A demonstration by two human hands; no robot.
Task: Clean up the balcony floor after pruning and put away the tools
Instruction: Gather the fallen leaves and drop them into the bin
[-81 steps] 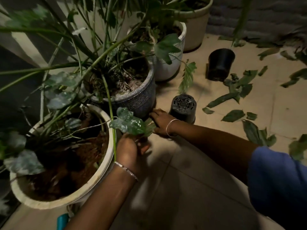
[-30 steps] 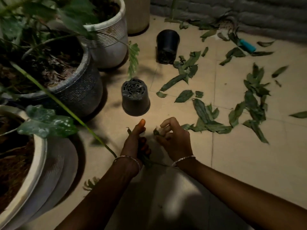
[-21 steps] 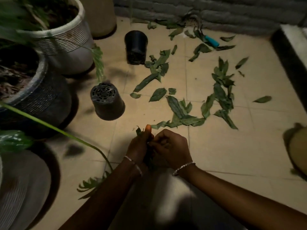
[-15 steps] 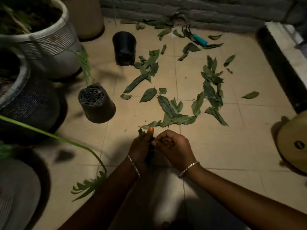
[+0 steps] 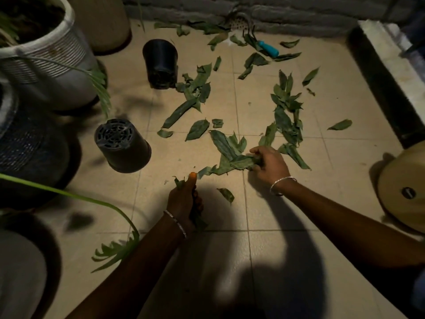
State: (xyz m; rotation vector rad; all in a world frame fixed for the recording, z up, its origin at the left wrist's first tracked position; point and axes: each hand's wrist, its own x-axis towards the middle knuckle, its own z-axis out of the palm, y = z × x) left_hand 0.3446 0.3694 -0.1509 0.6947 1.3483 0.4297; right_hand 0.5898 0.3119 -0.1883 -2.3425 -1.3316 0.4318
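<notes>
While most cuttings lie loose on the tiled floor (image 5: 161,180), clean-up reads as early stage.

Left hand (image 5: 184,201), nearest: fingers curled round a bunch of collected leaves (image 5: 199,223), thumb upright, leaf tips showing just beside the thumb.

Small leaf (image 5: 226,194): flat on the tiles between the two hands, touching neither.

Right hand (image 5: 269,164): fingers pinch one end of a cluster of long leaves (image 5: 225,153). The rest of the cluster trails on the tiles to the left of those fingertips, reaching toward the left thumb.

Beyond the right fingers: a strip of leaves (image 5: 285,116) runs away from the knuckles, near but untouched.

Left of both hands: overturned black nursery pot (image 5: 122,146), base up. Farther on, a trail of leaves (image 5: 190,97) leads to a second black nursery pot (image 5: 161,63) lying on its side.

Farthest, by the wall and well apart from either hand: teal-handled tool (image 5: 268,48), lying among leaves, untouched.

Judgement:
- Done: one handful gathered, a second being taken up.
- Left: the bulk of the leaves and the tool to put away.
- Where the handful is to go cannot be told from this view.
</notes>
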